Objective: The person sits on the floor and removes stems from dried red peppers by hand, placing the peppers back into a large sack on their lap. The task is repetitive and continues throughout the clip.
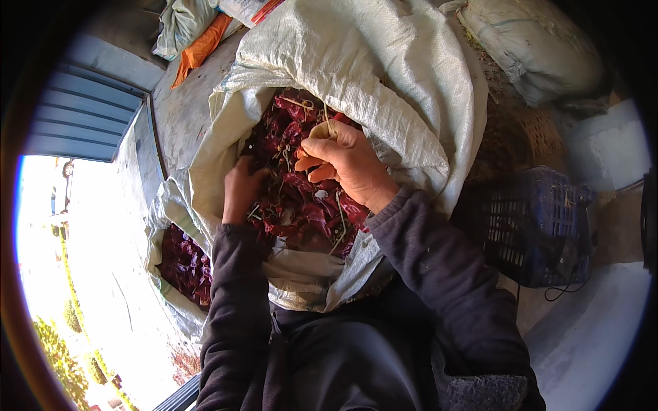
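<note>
A large white woven sack (360, 77) lies mouth-open before me, its edge folded back. Inside are many dried red chili peppers (313, 218), with pale stems and bits of straw among them. Above the peppers, my right hand (349, 159) pinches a thin pale stalk (326, 114) between thumb and forefinger, the other fingers curled. At the left side of the mouth, my left hand (241, 187) reaches into the peppers. Its fingertips are in shadow, so whether they grip anything is unclear.
To the left stands a smaller open sack (154, 257) of dark red peppers. A blue plastic crate (540, 226) with a dark cable is at the right. Another full sack (529, 51) lies at upper right; an orange bag (203, 49) lies at upper left.
</note>
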`<state>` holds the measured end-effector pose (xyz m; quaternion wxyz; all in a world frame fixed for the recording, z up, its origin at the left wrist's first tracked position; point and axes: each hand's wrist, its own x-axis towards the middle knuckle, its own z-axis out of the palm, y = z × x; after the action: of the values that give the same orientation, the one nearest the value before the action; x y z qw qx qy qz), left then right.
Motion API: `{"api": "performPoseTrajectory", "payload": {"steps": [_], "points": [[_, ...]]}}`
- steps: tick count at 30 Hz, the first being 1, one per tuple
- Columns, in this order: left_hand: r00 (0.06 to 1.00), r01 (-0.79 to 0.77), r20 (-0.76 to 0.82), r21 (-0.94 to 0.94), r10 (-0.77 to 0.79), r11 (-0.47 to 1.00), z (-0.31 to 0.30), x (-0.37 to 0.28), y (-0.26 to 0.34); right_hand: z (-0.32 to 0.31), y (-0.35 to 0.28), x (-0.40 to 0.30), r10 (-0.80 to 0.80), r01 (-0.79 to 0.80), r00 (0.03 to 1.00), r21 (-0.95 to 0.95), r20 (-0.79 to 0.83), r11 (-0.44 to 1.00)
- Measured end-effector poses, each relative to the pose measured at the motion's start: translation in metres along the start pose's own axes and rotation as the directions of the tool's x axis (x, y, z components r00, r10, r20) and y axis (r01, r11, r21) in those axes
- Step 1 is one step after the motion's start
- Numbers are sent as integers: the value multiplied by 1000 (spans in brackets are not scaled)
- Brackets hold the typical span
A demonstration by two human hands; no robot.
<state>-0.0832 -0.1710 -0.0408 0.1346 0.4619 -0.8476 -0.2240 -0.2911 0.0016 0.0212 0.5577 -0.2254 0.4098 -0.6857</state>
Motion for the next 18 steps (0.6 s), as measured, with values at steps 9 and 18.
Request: {"api": "performPoseTrajectory", "payload": {"steps": [9,18], "points": [[967,-61,249,15,55,998,-23,-41,-1,-12,-5,-8,85,-84,996,-33,17,996],[953,206,12,-760,-303,616,-46,-84,38,-4,6,-9,127,-92,985,-267,117,959]]}}
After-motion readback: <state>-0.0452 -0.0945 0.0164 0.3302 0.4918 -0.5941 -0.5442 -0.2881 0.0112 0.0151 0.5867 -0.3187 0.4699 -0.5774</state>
